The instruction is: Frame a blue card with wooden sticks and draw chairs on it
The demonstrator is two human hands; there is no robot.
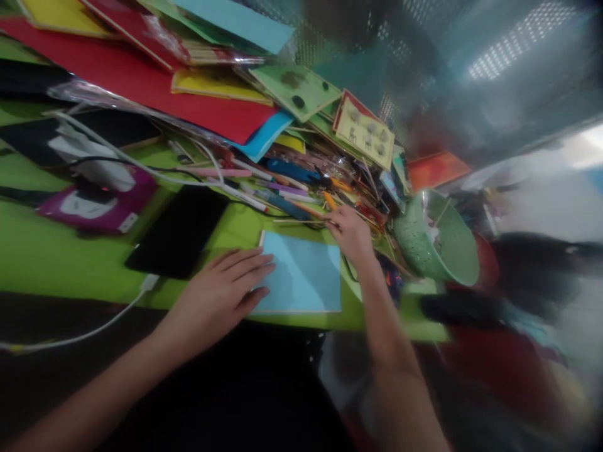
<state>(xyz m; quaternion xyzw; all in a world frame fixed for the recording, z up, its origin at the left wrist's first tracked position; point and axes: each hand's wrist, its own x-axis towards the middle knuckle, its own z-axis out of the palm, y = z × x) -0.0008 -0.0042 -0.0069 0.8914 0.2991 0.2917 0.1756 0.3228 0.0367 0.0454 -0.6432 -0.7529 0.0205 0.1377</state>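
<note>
"What stands beyond the far edge of the desk [28, 251]?"
"A greyish panel [513, 41], blurred, patterned with rows of pale dots."
"And the top?"
"Bright green."
"Where's it brightest?"
"Past the far right corner, a white glare [592, 144]; below the near left edge, it's dark."

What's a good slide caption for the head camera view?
Left hand on a light-blue sheet, right hand at a thin stick beside scattered pens on a green table.
</note>
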